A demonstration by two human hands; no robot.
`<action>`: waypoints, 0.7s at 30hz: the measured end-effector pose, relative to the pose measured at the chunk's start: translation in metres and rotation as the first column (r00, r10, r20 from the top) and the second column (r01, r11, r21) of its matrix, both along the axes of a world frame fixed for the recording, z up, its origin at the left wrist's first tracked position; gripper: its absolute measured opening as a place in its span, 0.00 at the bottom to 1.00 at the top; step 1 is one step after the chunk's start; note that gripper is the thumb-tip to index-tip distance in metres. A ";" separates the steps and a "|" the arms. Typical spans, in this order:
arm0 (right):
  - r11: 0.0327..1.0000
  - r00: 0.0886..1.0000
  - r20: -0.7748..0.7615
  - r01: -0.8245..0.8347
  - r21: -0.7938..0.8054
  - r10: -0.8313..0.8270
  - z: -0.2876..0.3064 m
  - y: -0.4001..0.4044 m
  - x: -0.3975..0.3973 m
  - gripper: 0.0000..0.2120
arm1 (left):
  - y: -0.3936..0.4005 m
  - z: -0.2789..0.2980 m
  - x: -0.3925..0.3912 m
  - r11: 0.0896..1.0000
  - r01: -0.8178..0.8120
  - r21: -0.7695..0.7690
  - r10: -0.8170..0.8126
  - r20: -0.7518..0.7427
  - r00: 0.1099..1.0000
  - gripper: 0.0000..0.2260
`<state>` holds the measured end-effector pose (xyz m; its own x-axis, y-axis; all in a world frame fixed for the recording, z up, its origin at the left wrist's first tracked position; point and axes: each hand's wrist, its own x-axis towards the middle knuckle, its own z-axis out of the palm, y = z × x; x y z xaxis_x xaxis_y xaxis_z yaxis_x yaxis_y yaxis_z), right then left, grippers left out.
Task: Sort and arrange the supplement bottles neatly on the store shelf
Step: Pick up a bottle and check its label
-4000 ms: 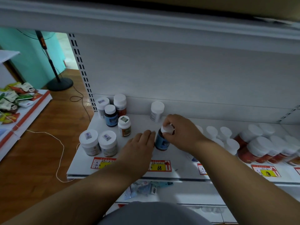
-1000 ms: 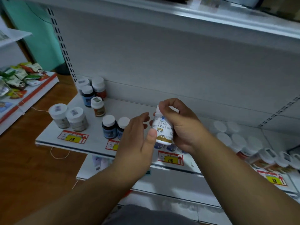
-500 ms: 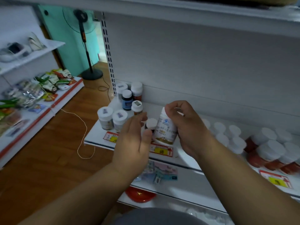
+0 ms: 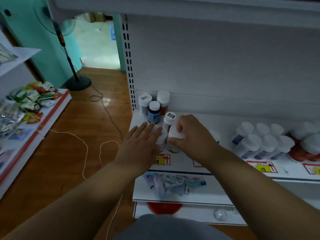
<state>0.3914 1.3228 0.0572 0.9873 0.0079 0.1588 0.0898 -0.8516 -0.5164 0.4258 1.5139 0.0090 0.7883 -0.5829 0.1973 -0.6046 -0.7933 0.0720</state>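
Lots is blocked here tbh; the white bottle (image 4: 174,137) is gripped near its cap by the right hand (image 4: 192,135), fingers curled round it, so only the cap edge and a brownish bottom strip can be seen, and its label can't be read; whether it's resting on the shelf (image 4: 225,125) can't be told. The left hand (image 4: 140,144) is held flat with fingers straight, laid against a second bottle (image 4: 161,141) that's mostly covered. At 12 o'clock of the hands a cluster of small bottles (image 4: 154,110) is stood at the shelf's left end; at 3 o'clock, rows of white-capped bottles (image 4: 259,141) are blurred and cut off by the frame edge; price tags (image 4: 162,159) are stuck along the front lip, partly hidden by the wrists. At 9 o'clock a wooden floor (image 4: 78,132) with loose cables is seen; at 10 o'clock, a standing fan (image 4: 69,54) by a teal wall; snack packets (image 4: 31,99) are piled on a low side shelf.
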 end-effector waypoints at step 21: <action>0.935 0.988 -0.139 -0.107 -0.339 0.063 -0.015 0.019 0.016 0.13 | 0.016 -0.012 0.013 0.999 0.049 0.013 -0.049 0.090 0.995 0.31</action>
<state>0.4079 1.3417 0.0421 0.9921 0.1253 0.0080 0.1242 -0.9710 -0.2044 0.4384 1.5300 -0.0030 0.7379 -0.6228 0.2601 -0.6464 -0.7629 0.0069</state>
